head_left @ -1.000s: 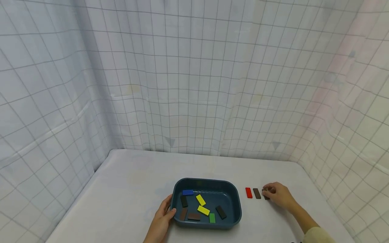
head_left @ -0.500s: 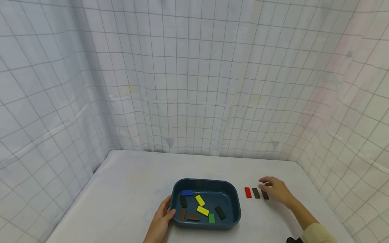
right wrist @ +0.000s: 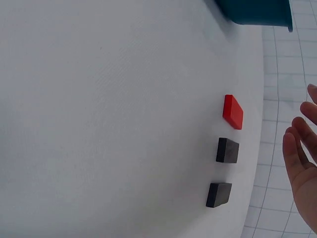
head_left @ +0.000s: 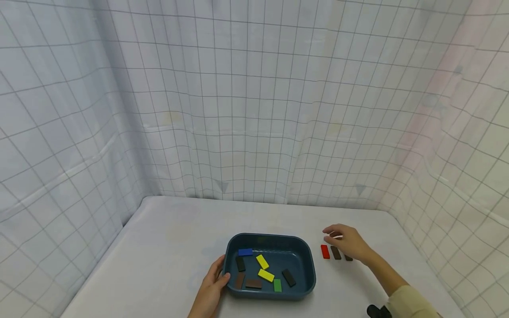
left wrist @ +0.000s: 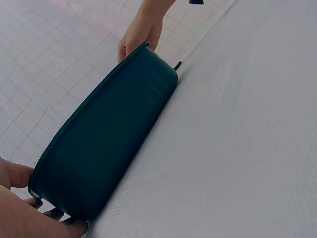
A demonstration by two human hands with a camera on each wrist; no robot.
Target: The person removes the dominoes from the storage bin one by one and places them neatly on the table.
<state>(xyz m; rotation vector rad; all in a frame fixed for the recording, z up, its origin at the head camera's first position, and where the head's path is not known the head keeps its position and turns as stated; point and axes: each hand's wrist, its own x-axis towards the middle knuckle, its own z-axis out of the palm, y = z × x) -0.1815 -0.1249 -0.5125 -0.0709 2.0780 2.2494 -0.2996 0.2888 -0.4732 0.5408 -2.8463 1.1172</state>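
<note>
My left hand [head_left: 209,286] grips the left end of a dark teal plastic tub [head_left: 272,295], thumb at the rim and fingers against the outer wall. Inside lie several flat blocks, among them a blue block [head_left: 245,252], a green block [head_left: 277,285] and a yellow block [head_left: 266,275]. My right hand [head_left: 347,241] hovers over the table with fingers loosely bent and nothing in them. Below it stands a row: a red block [right wrist: 233,112], a dark block [right wrist: 227,150] and another dark block [right wrist: 219,195]. In the head view the hand partly covers the last one.
A white cloth covers the table [head_left: 167,247]. White gridded curtains [head_left: 246,110] hang behind it and on both sides. A small black object [head_left: 377,312] shows beside the right sleeve.
My right hand has released the rightmost dark block and lifted, then moved left above the row. The left hand and the tub have stayed in place.
</note>
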